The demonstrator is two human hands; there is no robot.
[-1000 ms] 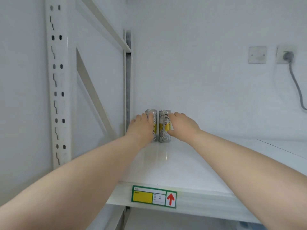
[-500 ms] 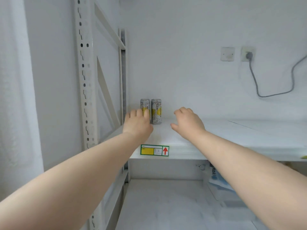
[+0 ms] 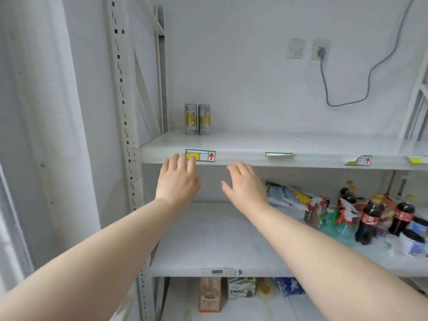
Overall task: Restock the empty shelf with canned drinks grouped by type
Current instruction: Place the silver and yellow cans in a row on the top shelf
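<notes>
Two slim silver cans with yellow labels, the left can (image 3: pixel 190 119) and the right can (image 3: pixel 204 119), stand upright side by side at the back left of the white shelf (image 3: pixel 278 144). My left hand (image 3: pixel 177 180) hovers in front of the shelf's front edge, below the cans, fingers spread and holding nothing. My right hand (image 3: pixel 243 185) is a little to its right, also open, below the shelf edge. Both hands are well clear of the cans.
Price tags (image 3: pixel 200 155) hang along the shelf's front edge. The shelf below holds snack bags (image 3: pixel 289 195), green spray bottles (image 3: pixel 340 225) and dark cola bottles (image 3: pixel 370 218) on its right. A slotted upright post (image 3: pixel 122 107) stands at left. A grey cable (image 3: pixel 347 89) hangs on the wall.
Both hands let go of the two cans and drew back toward me, dropping below the shelf edge. The view pulled back, showing the lower shelves.
</notes>
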